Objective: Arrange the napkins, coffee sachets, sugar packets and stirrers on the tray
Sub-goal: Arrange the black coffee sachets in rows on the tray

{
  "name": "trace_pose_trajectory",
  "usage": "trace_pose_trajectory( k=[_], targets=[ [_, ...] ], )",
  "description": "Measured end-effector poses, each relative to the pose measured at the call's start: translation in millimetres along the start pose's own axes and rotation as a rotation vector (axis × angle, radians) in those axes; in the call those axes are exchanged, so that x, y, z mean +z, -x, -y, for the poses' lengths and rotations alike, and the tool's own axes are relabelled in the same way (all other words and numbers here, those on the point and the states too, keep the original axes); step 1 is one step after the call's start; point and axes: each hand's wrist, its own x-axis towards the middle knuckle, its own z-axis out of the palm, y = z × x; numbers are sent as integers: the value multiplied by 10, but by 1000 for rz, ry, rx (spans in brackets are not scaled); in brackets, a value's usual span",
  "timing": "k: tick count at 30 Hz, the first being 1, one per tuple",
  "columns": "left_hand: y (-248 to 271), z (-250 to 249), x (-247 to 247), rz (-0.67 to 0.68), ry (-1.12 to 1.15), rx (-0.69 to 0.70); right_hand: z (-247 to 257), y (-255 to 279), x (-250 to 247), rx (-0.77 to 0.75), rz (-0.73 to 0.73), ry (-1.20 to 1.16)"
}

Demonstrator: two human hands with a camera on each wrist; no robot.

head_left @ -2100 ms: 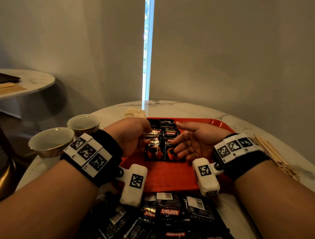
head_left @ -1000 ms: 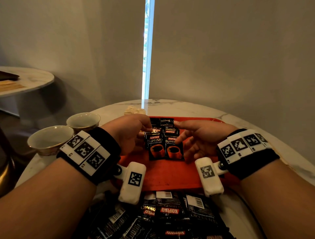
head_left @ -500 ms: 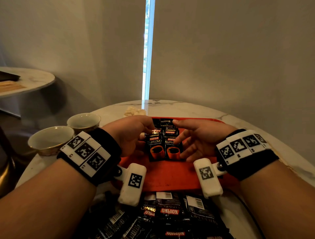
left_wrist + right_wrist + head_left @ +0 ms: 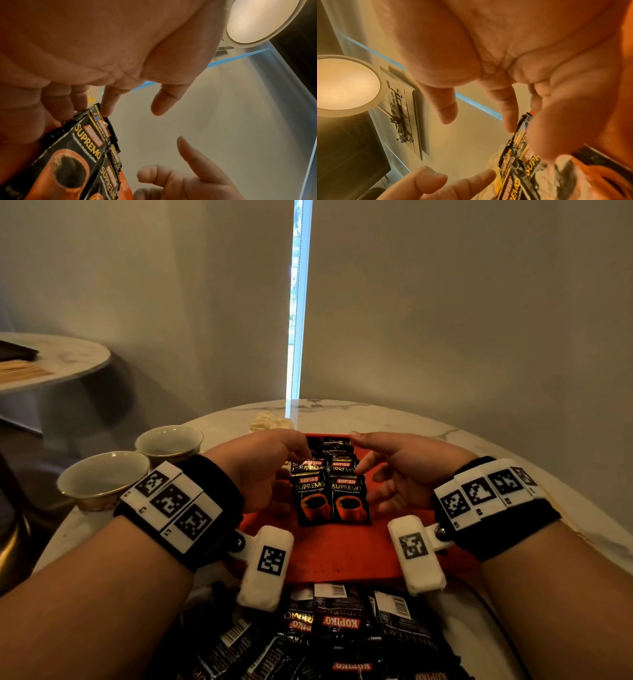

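Observation:
Black Kopiko coffee sachets (image 4: 330, 498) lie in two overlapping rows on the red tray (image 4: 342, 553). My left hand (image 4: 291, 460) sits against the left row and my right hand (image 4: 366, 470) against the right row, so the rows lie between them. In the left wrist view the sachets (image 4: 77, 155) are touched at a top edge by a straight fingertip (image 4: 108, 108), with the thumb held apart. In the right wrist view a straight finger (image 4: 508, 119) lies along the edge of the sachets (image 4: 518, 162). Neither hand grips anything.
A heap of loose sachets (image 4: 339, 625) lies on the marble table in front of the tray. Two empty cups (image 4: 102, 477) (image 4: 168, 441) stand at the left. A crumpled napkin (image 4: 270, 421) lies behind the tray. A side table (image 4: 68, 361) stands far left.
My right hand has turned from lying palm-up by the front sachets and now reaches its fingertips farther up the right row. My left hand has stayed at the left row.

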Motion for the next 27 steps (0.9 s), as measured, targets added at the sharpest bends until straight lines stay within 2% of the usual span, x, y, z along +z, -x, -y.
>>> trace_pose_trajectory(
  k=[5,8,11,14,22,27],
  targets=[
    [-10,-15,-5,-26,-10,-7,3,33,61,18,205,75],
    [-11,-32,14,111,-20,-62,-21,17,106,44,242,87],
    [-3,-26,11,231,-56,-98,-33,6,113,70,246,101],
    [-11,-3,-8,269,-111,-95,-33,13,122,81,240,110],
    [0,2,10,249,-156,-59,-27,-8,150,67,184,113],
    [-8,11,40,183,-157,-42,-27,-42,141,53,149,111]
  ],
)
